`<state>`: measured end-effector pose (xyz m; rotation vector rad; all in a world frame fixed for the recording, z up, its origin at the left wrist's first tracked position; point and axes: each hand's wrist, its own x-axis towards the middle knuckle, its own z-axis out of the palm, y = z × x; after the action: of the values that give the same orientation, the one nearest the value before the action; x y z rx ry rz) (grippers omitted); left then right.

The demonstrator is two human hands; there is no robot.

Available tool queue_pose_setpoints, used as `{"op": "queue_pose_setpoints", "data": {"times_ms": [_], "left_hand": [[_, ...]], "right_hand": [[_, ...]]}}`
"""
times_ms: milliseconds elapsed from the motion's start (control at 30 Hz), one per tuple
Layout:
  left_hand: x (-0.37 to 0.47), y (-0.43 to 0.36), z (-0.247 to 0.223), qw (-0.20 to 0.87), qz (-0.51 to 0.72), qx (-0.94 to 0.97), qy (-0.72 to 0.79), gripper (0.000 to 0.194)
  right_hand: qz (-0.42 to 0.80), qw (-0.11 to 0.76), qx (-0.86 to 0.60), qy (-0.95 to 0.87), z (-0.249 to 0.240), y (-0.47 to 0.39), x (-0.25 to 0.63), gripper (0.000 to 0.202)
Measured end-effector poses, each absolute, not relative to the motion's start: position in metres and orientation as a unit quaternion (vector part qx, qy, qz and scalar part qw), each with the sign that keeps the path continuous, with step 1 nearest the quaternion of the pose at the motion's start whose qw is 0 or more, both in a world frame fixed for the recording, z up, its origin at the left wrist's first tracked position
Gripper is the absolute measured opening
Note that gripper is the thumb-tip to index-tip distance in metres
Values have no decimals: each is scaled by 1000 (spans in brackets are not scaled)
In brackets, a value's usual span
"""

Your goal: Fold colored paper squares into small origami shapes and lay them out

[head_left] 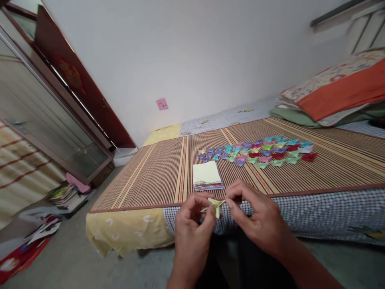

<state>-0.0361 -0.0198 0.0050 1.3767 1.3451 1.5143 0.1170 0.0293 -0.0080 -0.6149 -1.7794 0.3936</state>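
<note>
A pale yellow folded paper crane is held between my two hands, just over the near edge of the bed. My left hand pinches its body between thumb and fingers. With thumb and forefinger, my right hand grips a thin point on its right side. Just beyond the hands lies a stack of square paper, pale yellow on top with several colours below. Farther back, rows of small folded paper cranes in blue, red, green, pink and yellow sit on the striped mat.
The striped bamboo mat covers the bed, over yellow and checked sheets. Pillows and folded bedding are piled at the right. A white wall stands behind; books lie low at the left, near a door.
</note>
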Motion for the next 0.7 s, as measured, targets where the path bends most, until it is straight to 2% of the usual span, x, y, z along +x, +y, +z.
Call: {"op": "queue_pose_setpoints", "data": {"times_ms": [300, 700], "left_hand": [[-36, -19, -4, 145, 554, 619, 538, 13], [-33, -17, -6, 161, 543, 631, 531, 16]], "right_hand": [[194, 524, -302, -772, -6, 25, 107, 17], [306, 439, -418, -733, -1, 25, 111, 16]]}}
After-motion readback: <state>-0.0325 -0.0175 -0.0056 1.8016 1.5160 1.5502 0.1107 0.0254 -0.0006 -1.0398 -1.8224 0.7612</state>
